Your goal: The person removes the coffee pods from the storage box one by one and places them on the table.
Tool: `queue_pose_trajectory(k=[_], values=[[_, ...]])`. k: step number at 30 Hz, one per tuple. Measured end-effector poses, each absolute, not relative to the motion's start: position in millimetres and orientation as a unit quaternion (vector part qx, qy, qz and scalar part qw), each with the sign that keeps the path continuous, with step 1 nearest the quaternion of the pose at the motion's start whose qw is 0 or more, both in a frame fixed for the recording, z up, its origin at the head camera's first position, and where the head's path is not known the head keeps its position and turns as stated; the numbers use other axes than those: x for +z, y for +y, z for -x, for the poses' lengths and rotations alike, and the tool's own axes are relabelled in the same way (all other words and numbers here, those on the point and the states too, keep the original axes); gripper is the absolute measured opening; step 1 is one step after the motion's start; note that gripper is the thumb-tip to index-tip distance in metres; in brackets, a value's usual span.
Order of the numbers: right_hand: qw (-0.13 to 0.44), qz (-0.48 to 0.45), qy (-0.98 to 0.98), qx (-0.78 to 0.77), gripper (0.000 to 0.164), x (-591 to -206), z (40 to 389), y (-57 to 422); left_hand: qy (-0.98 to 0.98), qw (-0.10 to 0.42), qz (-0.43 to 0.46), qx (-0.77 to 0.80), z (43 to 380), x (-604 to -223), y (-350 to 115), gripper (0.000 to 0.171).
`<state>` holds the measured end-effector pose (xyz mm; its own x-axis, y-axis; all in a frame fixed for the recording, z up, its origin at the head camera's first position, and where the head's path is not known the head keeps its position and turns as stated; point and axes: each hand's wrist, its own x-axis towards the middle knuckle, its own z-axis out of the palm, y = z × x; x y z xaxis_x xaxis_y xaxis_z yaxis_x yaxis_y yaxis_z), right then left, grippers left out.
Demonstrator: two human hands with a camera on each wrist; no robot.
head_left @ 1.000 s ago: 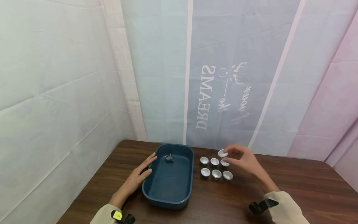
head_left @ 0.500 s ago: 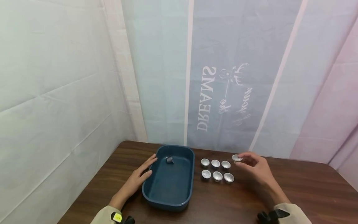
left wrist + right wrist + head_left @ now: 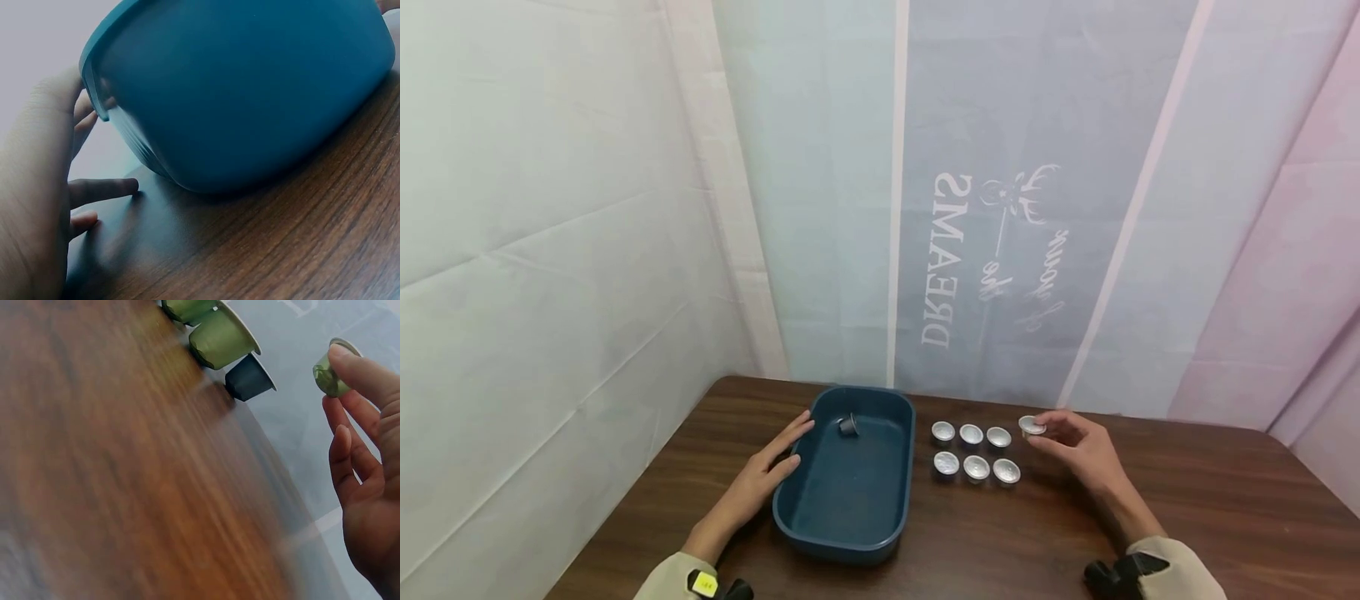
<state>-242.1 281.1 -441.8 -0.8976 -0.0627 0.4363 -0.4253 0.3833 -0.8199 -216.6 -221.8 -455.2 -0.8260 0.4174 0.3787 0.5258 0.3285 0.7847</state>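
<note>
My right hand [image 3: 1088, 454] pinches a coffee capsule [image 3: 1032, 426] between thumb and fingertips, silver lid up, at the right end of the back row of capsules. In the right wrist view the pinched capsule [image 3: 330, 376] has a green body. Two rows of three capsules [image 3: 976, 468] stand lid up to its left; one green capsule [image 3: 222, 340] and one dark capsule [image 3: 250, 378] show from the side. My left hand [image 3: 758, 479] lies along the left side of a blue basin [image 3: 842, 550], fingers extended at its rim. A dark capsule [image 3: 848, 426] lies tipped over inside the basin.
The brown wooden table [image 3: 970, 550] carries everything. A printed curtain [image 3: 1000, 100] hangs close behind its back edge, and a pale curtain [image 3: 535, 292] runs along the left side.
My right hand has moved right with the pinched capsule, from above the back row to that row's right end. It barely moves over the last half second. The left hand stays at the basin.
</note>
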Motion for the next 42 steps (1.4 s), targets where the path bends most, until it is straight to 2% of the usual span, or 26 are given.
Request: queue_pose_trajectory(k=[15,31,38,42], values=[[0.136,-0.133,-0.85,0.492,0.03,-456,245,294,-0.813,0.052,0.301,-0.495,219,-454,-222,0.049],[0.146,-0.139,-0.886,0.417,0.028,-464,252,291,-0.818,0.051,0.29,-0.494,217,-455,-224,0.049],[0.136,-0.147,-0.884,0.422,0.028,-462,252,291,-0.816,0.049,0.281,-0.502,217,-454,-222,0.049],[0.128,-0.148,-0.884,0.425,0.026,-446,241,281,-0.817,0.05,0.289,-0.497,216,-454,-222,0.049]])
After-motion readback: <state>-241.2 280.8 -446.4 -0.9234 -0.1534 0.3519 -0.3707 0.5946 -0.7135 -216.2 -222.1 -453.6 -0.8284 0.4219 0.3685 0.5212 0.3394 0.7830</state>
